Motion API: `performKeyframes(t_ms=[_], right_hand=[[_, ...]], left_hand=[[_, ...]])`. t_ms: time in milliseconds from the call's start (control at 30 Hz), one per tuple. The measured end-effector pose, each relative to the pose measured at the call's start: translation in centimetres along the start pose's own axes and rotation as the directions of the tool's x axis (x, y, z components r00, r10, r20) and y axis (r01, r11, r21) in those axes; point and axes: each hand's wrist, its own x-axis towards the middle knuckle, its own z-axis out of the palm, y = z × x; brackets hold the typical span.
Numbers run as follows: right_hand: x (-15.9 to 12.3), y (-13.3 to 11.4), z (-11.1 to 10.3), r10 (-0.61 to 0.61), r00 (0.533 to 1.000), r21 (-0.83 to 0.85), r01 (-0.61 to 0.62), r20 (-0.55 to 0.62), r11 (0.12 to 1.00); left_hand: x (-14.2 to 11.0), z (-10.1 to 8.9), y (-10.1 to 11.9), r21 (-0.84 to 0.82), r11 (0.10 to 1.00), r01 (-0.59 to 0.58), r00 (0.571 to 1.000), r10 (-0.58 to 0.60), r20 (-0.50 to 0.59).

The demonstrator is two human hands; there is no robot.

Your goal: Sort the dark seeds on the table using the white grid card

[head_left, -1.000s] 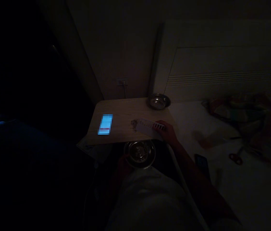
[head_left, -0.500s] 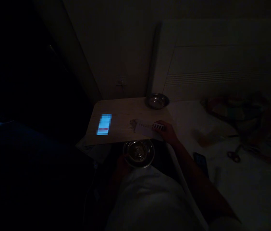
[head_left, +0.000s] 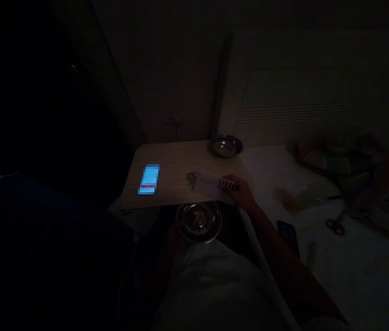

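The room is very dark. My right hand (head_left: 241,193) rests on a small wooden bedside table (head_left: 174,158), closed on a flat white card-like piece (head_left: 213,186) whose far edge touches a small pile of dark crumbs (head_left: 191,179). Just below the table's front edge, my left hand (head_left: 175,236) holds the rim of a steel bowl (head_left: 199,220) with some bits inside; its fingers are mostly lost in shadow.
A lit phone (head_left: 149,179) lies on the table's left part and a second steel bowl (head_left: 225,146) stands at its back right. To the right is a bed with white sheet, scissors (head_left: 335,224), a dark phone-like object (head_left: 287,232) and crumpled colourful cloth (head_left: 346,161).
The white piece in my right hand has shifted slightly over the table by the crumbs. The bowl and my left hand stay below the edge.
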Motion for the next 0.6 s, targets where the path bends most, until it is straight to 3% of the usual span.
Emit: performKeyframes(t_ms=[133,367,600], right_hand=[[-0.2,0.2,-0.3,0.023,0.999,0.014,-0.022,-0.026,1.0],[-0.7,0.1,0.0,0.036,0.999,0.025,-0.036,0.002,0.999],[-0.3,0.3,-0.2,0.066,0.996,0.025,-0.064,-0.061,0.998]], left_hand=[[0.0,0.5,0.2,0.01,0.999,0.036,0.999,-0.036,0.021],[-1.0,-0.6,0.1,0.026,1.0,-0.003,1.0,0.003,0.006],[0.5,-1.2,-0.2,0.038,0.999,-0.007,1.0,0.007,0.012]])
